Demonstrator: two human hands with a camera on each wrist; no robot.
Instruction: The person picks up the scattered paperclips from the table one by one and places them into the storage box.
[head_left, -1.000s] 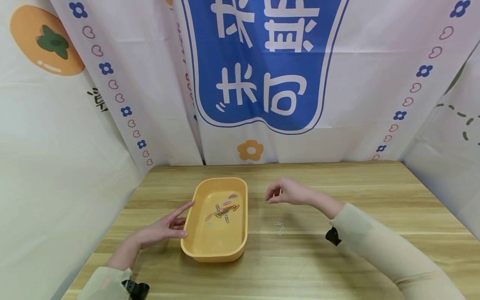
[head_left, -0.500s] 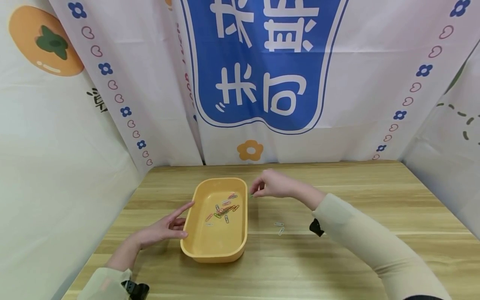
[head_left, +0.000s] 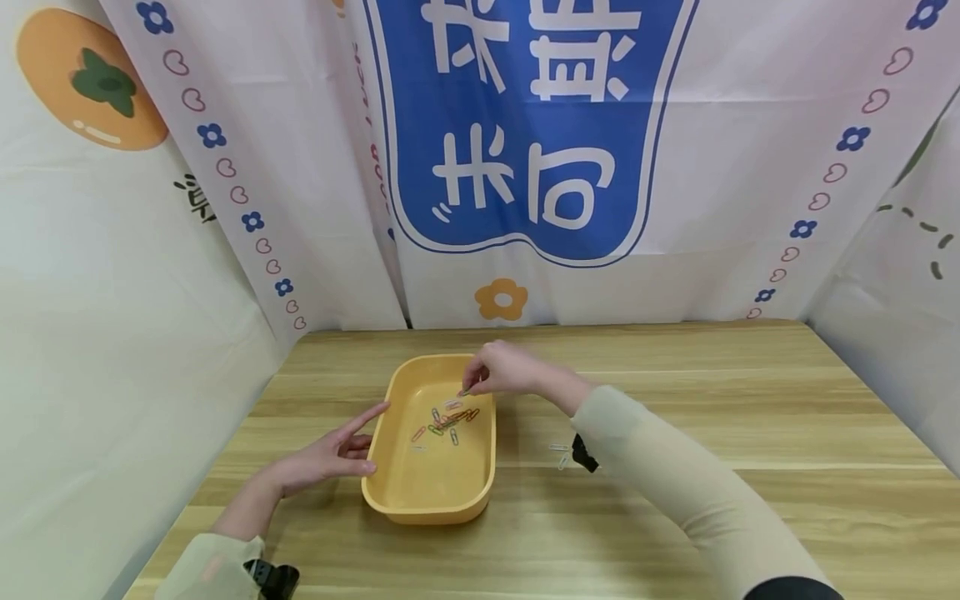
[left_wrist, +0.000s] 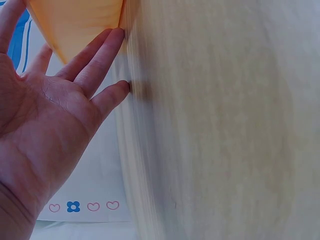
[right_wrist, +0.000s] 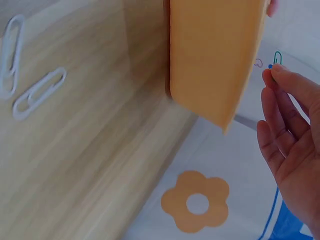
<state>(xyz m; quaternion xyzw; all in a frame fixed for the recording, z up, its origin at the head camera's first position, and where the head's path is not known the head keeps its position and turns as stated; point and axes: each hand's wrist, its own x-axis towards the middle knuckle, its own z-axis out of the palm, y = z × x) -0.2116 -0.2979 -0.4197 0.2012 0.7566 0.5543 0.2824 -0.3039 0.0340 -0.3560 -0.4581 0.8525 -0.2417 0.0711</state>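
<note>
A green paper clip [right_wrist: 278,57] is pinched between thumb and index finger of my right hand [head_left: 506,369], above the far right part of the yellow tray [head_left: 431,492]. In the right wrist view that hand [right_wrist: 300,130] is higher than the tray's rim. Inside the tray lie several coloured paper clips [head_left: 453,419], loosely grouped towards its far half. My left hand [head_left: 322,457] rests against the tray's left side with thumb and fingers spread. The left wrist view shows its fingertips [left_wrist: 116,36] touching the tray's outer wall.
Two white paper clips lie on the wooden table [head_left: 637,542] right of the tray, under the right forearm; the right wrist view shows one white paper clip [right_wrist: 39,94] beside the other. A printed cloth [head_left: 450,292] hangs behind the table's back edge.
My right hand has carried the green paper clip leftward from over the table, across the tray's right rim, to above the tray. The left hand and tray have stayed in place.
</note>
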